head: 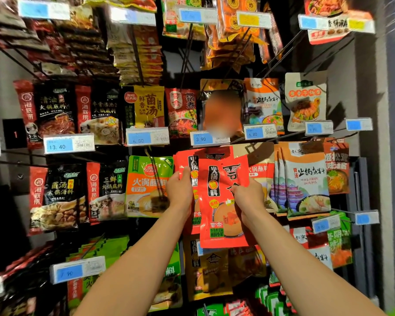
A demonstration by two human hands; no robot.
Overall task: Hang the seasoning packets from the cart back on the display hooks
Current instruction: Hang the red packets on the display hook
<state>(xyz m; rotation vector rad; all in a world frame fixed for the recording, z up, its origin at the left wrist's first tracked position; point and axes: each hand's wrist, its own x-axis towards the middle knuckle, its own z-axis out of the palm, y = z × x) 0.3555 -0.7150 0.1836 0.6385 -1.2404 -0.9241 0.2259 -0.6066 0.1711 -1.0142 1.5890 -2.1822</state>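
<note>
A red seasoning packet (219, 215) with black and white lettering is held up against the display wall, tilted slightly. My right hand (249, 197) pinches its right edge. My left hand (179, 190) grips the left edge of a stack of matching red packets (184, 160) hanging just behind it. The hook that carries this stack is hidden by the packets, below the 3.90 price tag (209, 139). The cart is out of view.
Rows of hanging packets fill the wall: a green packet (146, 179) to the left, white and orange packets (306, 179) to the right, brown packets (208, 270) below. Black wire hooks with price tags (69, 143) jut out toward me.
</note>
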